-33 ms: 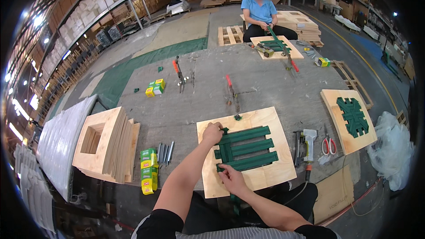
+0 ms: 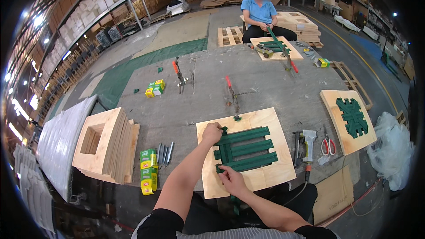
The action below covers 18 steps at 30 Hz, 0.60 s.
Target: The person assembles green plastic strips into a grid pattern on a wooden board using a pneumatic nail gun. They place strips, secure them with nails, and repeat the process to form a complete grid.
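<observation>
In front of me lies a square plywood frame (image 2: 261, 181), with dark green webbing straps (image 2: 248, 136) laid across its opening. Three straps run side by side from left to right, and another crosses them near their left ends. My left hand (image 2: 211, 133) is closed at the upper left corner of the webbing, its fingertips pressed on a strap end. At the lower left corner my right hand (image 2: 232, 180) pinches the end of the nearest strap between thumb and fingers. A strip of green webbing hangs below the board's near edge.
To the right are a staple gun (image 2: 308, 147), red-handled scissors (image 2: 328, 145) and a finished webbed frame (image 2: 330, 110). On the left stand stacked plywood frames (image 2: 99, 161), yellow-green boxes (image 2: 149, 179) and staple strips (image 2: 165, 153). Webbing pliers (image 2: 231, 89) lie ahead. A co-worker (image 2: 257, 13) sits across the table.
</observation>
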Each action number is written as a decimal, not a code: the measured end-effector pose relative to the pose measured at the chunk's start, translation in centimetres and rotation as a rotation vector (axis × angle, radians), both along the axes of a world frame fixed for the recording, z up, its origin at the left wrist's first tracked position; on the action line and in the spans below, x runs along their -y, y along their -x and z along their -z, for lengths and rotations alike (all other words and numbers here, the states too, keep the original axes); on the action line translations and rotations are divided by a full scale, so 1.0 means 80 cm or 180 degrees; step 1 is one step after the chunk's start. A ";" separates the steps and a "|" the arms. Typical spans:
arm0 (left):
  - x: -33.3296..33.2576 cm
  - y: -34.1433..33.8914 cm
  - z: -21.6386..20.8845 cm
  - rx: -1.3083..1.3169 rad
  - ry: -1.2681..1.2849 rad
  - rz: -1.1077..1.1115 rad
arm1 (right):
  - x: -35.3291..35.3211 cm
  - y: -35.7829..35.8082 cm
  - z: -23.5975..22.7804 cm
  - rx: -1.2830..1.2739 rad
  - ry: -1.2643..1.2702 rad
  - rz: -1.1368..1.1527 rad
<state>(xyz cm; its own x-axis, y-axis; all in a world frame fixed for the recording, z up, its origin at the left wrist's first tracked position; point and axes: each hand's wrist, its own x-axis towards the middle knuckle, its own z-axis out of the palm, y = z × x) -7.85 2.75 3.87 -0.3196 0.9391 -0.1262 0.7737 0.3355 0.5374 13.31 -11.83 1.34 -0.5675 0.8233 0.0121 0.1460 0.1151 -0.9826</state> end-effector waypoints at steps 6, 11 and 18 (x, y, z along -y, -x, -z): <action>-0.025 0.012 -0.005 0.1977 0.0264 -0.0714 | 0.003 -0.015 0.004 -0.0048 -0.0385 -0.0091; -0.026 0.024 -0.015 0.2017 0.0144 0.0055 | -0.009 -0.014 0.005 -0.0159 -0.0225 -0.0123; -0.027 0.010 -0.015 0.0191 -0.0350 0.0149 | -0.004 -0.016 0.004 -0.0132 -0.0203 -0.0062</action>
